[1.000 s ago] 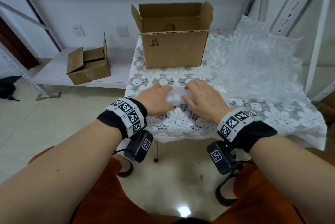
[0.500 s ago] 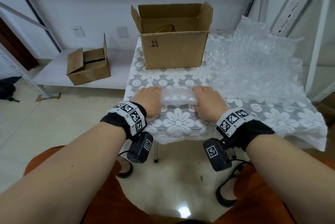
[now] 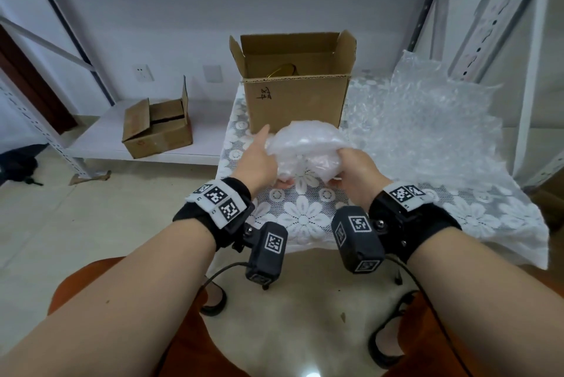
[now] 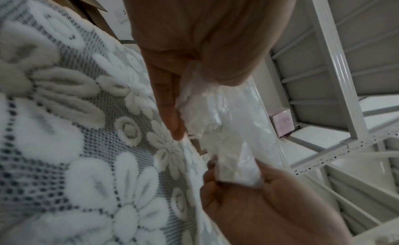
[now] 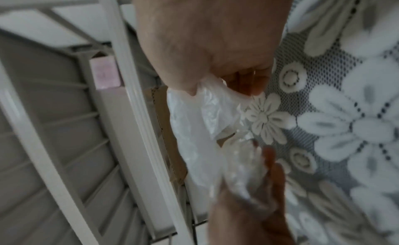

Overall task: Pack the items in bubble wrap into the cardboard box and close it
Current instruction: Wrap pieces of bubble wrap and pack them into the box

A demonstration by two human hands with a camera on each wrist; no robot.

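Both hands hold 1 bubble-wrapped bundle (image 3: 305, 152) lifted above the desk (image 3: 305, 218), just in front of the open cardboard box (image 3: 297, 102). The left hand (image 3: 258, 163) grips the bundle's left end: in the left wrist view its thumb and fingers (image 4: 166, 101) pinch the crumpled wrap between them, while in the head view the index finger sticks out straight toward the box. The right hand (image 3: 355, 170) curls its fingers (image 5: 248, 84) round the right end, with the thumb pressing the plastic from the other side. What is inside the bundle cannot be made out through the wrap. The box stands upright at the back of the desk with all 4 flaps raised, and something gold-coloured shows inside it. A lace cloth with white flowers (image 3: 476, 218) covers the desk, and a large loose sheet of bubble wrap (image 3: 427, 120) lies on it to the right of the box. A second, smaller cardboard box (image 3: 157, 129) sits on a low white shelf (image 3: 97, 138) to the left.
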